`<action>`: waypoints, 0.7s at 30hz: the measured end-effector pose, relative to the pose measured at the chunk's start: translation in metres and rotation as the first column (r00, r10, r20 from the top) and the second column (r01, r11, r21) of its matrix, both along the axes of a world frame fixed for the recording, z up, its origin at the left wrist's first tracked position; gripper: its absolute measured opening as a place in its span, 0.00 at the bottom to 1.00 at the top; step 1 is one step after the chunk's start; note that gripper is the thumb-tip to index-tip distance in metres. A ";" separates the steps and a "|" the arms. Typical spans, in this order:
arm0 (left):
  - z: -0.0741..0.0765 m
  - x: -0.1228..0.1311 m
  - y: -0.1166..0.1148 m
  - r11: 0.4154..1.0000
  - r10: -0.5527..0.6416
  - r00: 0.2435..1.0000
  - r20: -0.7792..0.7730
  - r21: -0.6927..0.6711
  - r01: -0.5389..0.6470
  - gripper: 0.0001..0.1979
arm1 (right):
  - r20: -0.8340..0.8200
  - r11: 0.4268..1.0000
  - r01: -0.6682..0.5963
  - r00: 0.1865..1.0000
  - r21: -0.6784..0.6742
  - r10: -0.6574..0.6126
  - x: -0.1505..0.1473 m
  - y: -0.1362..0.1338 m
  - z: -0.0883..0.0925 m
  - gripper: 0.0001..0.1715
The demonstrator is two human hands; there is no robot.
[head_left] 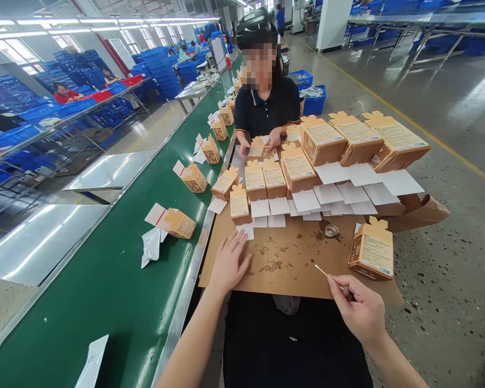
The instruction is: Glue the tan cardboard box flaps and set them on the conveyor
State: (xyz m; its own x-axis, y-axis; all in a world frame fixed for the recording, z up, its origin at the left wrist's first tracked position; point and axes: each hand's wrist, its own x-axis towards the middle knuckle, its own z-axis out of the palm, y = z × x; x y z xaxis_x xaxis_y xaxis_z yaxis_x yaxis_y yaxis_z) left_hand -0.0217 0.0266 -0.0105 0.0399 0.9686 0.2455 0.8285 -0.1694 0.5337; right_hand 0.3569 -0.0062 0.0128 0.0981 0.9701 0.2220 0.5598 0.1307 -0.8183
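Carefully, we hold a cotton swab [321,270] in our right hand [361,308], thumb and fingers clamped together on its stick, the pale tip pointing away from us over the cardboard-covered surface [285,277]. Our left hand [228,263] lies low with its fingers stretched out and a little apart, gripping nothing; their tips reach the white flap [247,231] of the nearest small box [239,206], though we cannot tell whether they press on it. Beyond the swab's tip sits a clear dish [331,230] with dark, wet-looking spots around it, and a separate carton [372,250] sits just past our right hand. To do this well, we judge it best to keep the pinch light and back from the tip, so the thin stick neither snaps nor rolls. An over-wet tip could drip and mark the printed board, so a brief touch on the dish's rim seems wise. The white flap looks thin and may slide or curl, so our left fingers should steady it by the edge, leaving its face free for a short, even stroke
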 end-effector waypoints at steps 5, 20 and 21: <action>-0.014 0.010 -0.045 0.996 -0.083 0.996 -0.044 -0.031 0.082 0.22 | -0.011 0.997 -0.032 0.999 0.070 0.033 -0.001 -0.004 -0.006 0.29; -0.025 0.019 0.005 0.910 0.414 0.680 0.605 -0.262 -0.321 0.33 | 0.044 0.917 -0.295 0.955 0.268 0.295 -0.052 -0.006 -0.016 0.20; -0.029 0.027 -0.004 0.925 0.376 0.608 0.700 -0.240 -0.295 0.37 | 0.087 0.904 -0.327 0.945 0.275 0.316 -0.062 -0.008 -0.019 0.20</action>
State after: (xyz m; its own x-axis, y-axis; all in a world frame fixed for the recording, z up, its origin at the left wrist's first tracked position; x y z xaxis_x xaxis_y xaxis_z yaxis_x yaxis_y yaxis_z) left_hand 0.0049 0.0225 -0.0398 -0.4428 0.8957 -0.0397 0.1599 0.1224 0.9795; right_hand 0.2954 -0.0146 -0.0061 -0.2227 0.8438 0.4882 0.4791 0.5309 -0.6990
